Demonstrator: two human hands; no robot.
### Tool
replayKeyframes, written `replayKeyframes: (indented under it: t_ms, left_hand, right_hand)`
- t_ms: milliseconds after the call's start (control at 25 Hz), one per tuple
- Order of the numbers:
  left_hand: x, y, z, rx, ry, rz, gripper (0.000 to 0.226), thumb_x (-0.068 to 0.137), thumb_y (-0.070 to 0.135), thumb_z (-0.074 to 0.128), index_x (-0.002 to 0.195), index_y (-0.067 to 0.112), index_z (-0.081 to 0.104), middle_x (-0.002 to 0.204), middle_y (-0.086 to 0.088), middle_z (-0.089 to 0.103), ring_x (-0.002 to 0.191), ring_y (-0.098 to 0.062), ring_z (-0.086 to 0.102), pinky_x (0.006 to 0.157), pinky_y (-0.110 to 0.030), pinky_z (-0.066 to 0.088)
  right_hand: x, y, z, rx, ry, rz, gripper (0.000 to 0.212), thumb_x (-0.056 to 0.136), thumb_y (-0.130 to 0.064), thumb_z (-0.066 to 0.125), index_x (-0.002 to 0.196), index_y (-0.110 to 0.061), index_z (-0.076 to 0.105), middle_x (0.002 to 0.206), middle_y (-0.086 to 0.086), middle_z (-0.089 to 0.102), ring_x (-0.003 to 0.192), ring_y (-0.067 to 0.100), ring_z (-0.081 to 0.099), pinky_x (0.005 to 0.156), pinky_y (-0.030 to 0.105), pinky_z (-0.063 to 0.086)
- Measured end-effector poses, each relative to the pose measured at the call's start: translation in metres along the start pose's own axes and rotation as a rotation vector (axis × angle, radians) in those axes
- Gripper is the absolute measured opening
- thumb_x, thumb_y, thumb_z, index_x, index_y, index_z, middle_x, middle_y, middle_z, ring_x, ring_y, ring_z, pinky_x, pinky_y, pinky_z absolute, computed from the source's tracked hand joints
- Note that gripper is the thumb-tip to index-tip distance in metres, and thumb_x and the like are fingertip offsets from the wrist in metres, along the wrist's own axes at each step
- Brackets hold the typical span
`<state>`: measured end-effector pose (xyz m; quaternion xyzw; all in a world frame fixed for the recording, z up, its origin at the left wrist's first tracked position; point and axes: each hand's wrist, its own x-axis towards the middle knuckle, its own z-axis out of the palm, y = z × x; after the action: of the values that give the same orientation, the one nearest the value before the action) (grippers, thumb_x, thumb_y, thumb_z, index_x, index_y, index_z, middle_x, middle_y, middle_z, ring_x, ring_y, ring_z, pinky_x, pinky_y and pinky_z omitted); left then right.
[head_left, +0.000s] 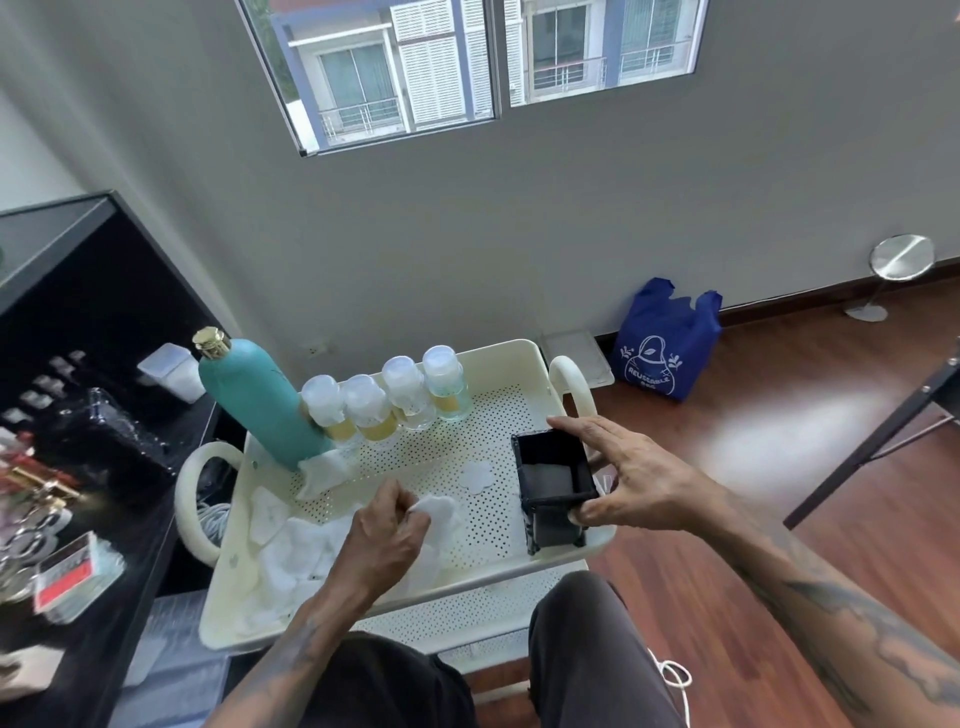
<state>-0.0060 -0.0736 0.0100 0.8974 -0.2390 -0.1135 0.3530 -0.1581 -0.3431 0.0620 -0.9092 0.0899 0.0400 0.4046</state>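
I see the box first: black, open at the top, standing upright at the right front corner of the tray. The right hand holds it, with fingers over the far rim and the thumb pressed against the near right edge. Something pale lies inside, but I cannot tell what.

The left hand is low over the tray's middle front, pinching a white pad between thumb and fingertips, well left of the box. One more flower-shaped pad lies flat on the perforated floor of the tray, between the held pad and the box but touching neither.

A loose pile of pads fills the left front corner, partly under the left wrist. Behind it a teal bottle with a gold cap stands in the back left corner. Beside it four small bottles with clear caps run in a row along the back wall.

Further out, a black shelf stands to the left, and a blue bag sits on the wooden floor against the wall.
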Motion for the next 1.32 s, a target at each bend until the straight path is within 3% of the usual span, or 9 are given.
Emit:
replayKeyframes:
  t_ms: [80, 240, 440, 560, 720, 840, 1000, 1200, 1320]
  left_hand:
    - [0.0, -0.001, -0.005, -0.033, 0.037, -0.07, 0.02, 0.084, 0.013, 0.061, 0.072, 0.018, 0.046, 0.062, 0.005, 0.049, 0.051, -0.004, 0.043, 0.048, -0.022, 0.037]
    - [0.003, 0.0, -0.018, -0.267, 0.032, -0.197, 0.009, 0.087, 0.004, 0.057, 0.081, 0.007, 0.051, 0.083, -0.02, 0.065, 0.07, -0.03, 0.066, 0.067, -0.051, 0.058]
    - [0.004, 0.03, -0.03, -0.504, -0.069, -0.223, 0.016, 0.097, 0.012, 0.054, 0.103, -0.001, 0.058, 0.103, -0.025, 0.068, 0.078, -0.029, 0.068, 0.067, -0.041, 0.057]
    - [0.01, 0.072, -0.04, -0.617, -0.189, -0.096, 0.017, 0.09, 0.021, 0.066, 0.1, 0.009, 0.072, 0.103, -0.011, 0.074, 0.098, -0.028, 0.069, 0.084, -0.037, 0.057]
    - [0.022, 0.132, -0.033, -0.373, -0.36, 0.214, 0.018, 0.084, 0.031, 0.075, 0.1, 0.023, 0.077, 0.097, 0.005, 0.077, 0.091, -0.009, 0.071, 0.083, -0.021, 0.056]
    - [0.032, 0.154, -0.008, -0.043, -0.338, 0.363, 0.015, 0.079, 0.022, 0.08, 0.094, 0.02, 0.077, 0.088, 0.003, 0.076, 0.083, -0.013, 0.07, 0.08, -0.031, 0.058]
    - [0.038, 0.157, 0.015, 0.572, -0.262, 0.659, 0.016, 0.086, 0.032, 0.066, 0.099, 0.031, 0.076, 0.093, 0.01, 0.073, 0.092, -0.014, 0.054, 0.087, -0.036, 0.04]
    - [0.023, 0.154, -0.008, 0.454, -0.261, 0.73, 0.033, 0.091, 0.024, 0.053, 0.118, 0.032, 0.069, 0.1, 0.011, 0.069, 0.091, -0.014, 0.059, 0.079, -0.034, 0.051]
    - [0.016, 0.155, -0.019, 0.605, -0.454, 0.656, 0.056, 0.072, 0.018, 0.04, 0.12, 0.033, 0.066, 0.111, 0.01, 0.068, 0.1, -0.017, 0.063, 0.08, -0.038, 0.056]
  right_hand:
    - [0.001, 0.002, 0.001, 0.003, -0.001, -0.006, 0.098, 0.066, -0.027, 0.079, 0.144, -0.051, 0.024, 0.133, -0.025, 0.036, 0.102, -0.001, 0.056, 0.075, 0.013, 0.045]
    - [0.001, 0.005, 0.002, 0.012, 0.006, -0.01, 0.098, 0.066, -0.028, 0.079, 0.141, -0.056, 0.023, 0.131, -0.029, 0.035, 0.102, -0.004, 0.055, 0.073, 0.012, 0.044]
    - [-0.001, 0.005, 0.003, 0.022, 0.016, -0.011, 0.098, 0.066, -0.029, 0.078, 0.141, -0.057, 0.022, 0.133, -0.03, 0.034, 0.103, -0.002, 0.056, 0.076, 0.016, 0.048]
    - [-0.001, 0.005, 0.004, 0.018, 0.024, -0.011, 0.098, 0.065, -0.03, 0.078, 0.141, -0.056, 0.022, 0.133, -0.029, 0.034, 0.105, 0.001, 0.056, 0.079, 0.018, 0.049]
    - [-0.001, 0.002, 0.003, 0.042, 0.032, -0.006, 0.095, 0.063, -0.026, 0.079, 0.14, -0.05, 0.029, 0.135, -0.024, 0.039, 0.104, 0.005, 0.058, 0.084, 0.025, 0.053]
    - [-0.002, 0.0, 0.004, 0.05, 0.041, -0.014, 0.094, 0.064, -0.025, 0.079, 0.14, -0.048, 0.031, 0.136, -0.021, 0.04, 0.105, 0.007, 0.056, 0.09, 0.029, 0.053]
    - [-0.003, -0.001, 0.004, 0.046, 0.049, -0.009, 0.096, 0.064, -0.027, 0.078, 0.143, -0.049, 0.027, 0.137, -0.02, 0.039, 0.105, 0.007, 0.057, 0.091, 0.032, 0.052]
    - [-0.003, 0.002, 0.005, 0.049, 0.055, -0.013, 0.096, 0.064, -0.028, 0.078, 0.142, -0.051, 0.026, 0.137, -0.023, 0.037, 0.104, 0.006, 0.056, 0.09, 0.031, 0.053]
    - [-0.001, 0.004, 0.008, 0.036, 0.058, -0.018, 0.098, 0.065, -0.028, 0.078, 0.141, -0.054, 0.023, 0.138, -0.024, 0.036, 0.107, 0.007, 0.054, 0.091, 0.028, 0.05]
